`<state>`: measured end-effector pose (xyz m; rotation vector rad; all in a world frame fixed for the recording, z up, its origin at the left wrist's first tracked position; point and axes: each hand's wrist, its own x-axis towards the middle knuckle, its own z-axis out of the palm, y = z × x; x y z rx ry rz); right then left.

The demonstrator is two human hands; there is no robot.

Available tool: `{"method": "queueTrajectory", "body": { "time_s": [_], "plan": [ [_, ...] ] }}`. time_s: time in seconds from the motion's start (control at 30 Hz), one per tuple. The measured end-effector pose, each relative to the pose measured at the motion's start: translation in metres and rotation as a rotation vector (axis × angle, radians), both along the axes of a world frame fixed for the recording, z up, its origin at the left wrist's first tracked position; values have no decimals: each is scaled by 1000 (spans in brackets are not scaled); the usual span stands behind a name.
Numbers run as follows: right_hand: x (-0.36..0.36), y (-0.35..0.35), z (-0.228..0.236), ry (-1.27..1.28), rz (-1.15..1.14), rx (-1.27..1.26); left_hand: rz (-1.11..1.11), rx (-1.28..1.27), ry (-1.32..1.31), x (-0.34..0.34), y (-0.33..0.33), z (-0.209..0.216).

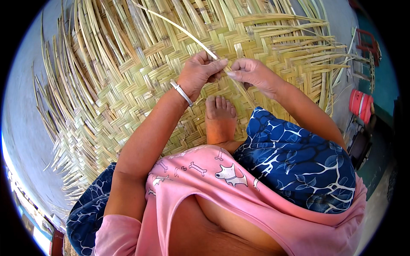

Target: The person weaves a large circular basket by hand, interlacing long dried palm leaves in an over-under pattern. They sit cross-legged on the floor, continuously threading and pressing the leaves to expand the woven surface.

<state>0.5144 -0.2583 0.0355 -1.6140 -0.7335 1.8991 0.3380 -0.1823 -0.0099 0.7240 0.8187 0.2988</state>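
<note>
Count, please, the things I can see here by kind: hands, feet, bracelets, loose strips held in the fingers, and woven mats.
Hands: 2, the left hand and the right hand
Bare foot: 1
Silver bracelet: 1
Loose strip pinched in the fingers: 1
Woven mat: 1
Total: 6

The person wears a loose pink short-sleeved top [256, 205] printed with small white bones and a white cartoon dog with pointed ears, the print running from nine o'clock toward the middle of the cloth. Below it comes a dark blue skirt or wrap [299, 162] patterned with white branching lines and paler blue leaf shapes, showing at three o'clock and again at eight o'clock. A plain silver metal bangle [182, 92] circles the left wrist. Both forearms are uncovered, and one bare foot [220, 117] shows.
</note>
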Motion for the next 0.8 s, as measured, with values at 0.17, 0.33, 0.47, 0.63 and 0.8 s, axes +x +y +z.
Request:
{"method": "queueTrajectory", "body": {
  "time_s": [0.17,0.33,0.47,0.63,0.8],
  "plan": [
    [6,-3,-11,-95,57,164,-31,-10,-3,4,-6,0],
    [5,-2,-13,-229,76,308,-40,16,52,6,-6,0],
    [7,-1,-10,-234,67,293,-44,169,156,9,-5,8],
    [9,3,-5,-118,1,176,-6,129,109,9,-1,13],
    [9,7,-6,-77,-35,217,9,63,21,3,13,13]
  ]
}}
